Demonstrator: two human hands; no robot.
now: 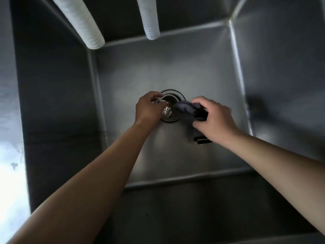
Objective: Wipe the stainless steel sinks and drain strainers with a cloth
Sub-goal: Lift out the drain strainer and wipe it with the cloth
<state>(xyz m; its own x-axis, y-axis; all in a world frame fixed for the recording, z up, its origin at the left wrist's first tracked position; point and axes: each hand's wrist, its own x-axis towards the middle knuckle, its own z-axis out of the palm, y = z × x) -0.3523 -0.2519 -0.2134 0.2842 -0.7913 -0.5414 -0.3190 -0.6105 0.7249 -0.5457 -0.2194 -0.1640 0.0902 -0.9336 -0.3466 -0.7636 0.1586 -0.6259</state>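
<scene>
Bare sink (pixel 158 71) floor lies open from twelve to three o'clock of the drain (pixel 171 106). Two white hoses (pixel 84 27) hang overhead at eleven and twelve; steel walls close every side.

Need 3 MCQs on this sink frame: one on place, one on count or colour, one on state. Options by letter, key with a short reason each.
1. Where is the drain strainer?
A. At the drain opening in the middle of the sink floor
B. On the sink's rim
C. Hanging from a hose

2. How many white corrugated hoses hang into the sink?
A. One
B. Two
C. Four

3. What is the right hand doing?
A. Resting flat and empty
B. Gripping a hose
C. Gripping the dark cloth

Key:
1 A: the strainer sits at the round drain in the floor's centre, with the left hand on it.
2 B: two hose ends show at the top, the second to the right of the first.
3 C: its fingers curl round the bunched cloth beside the drain.
</scene>
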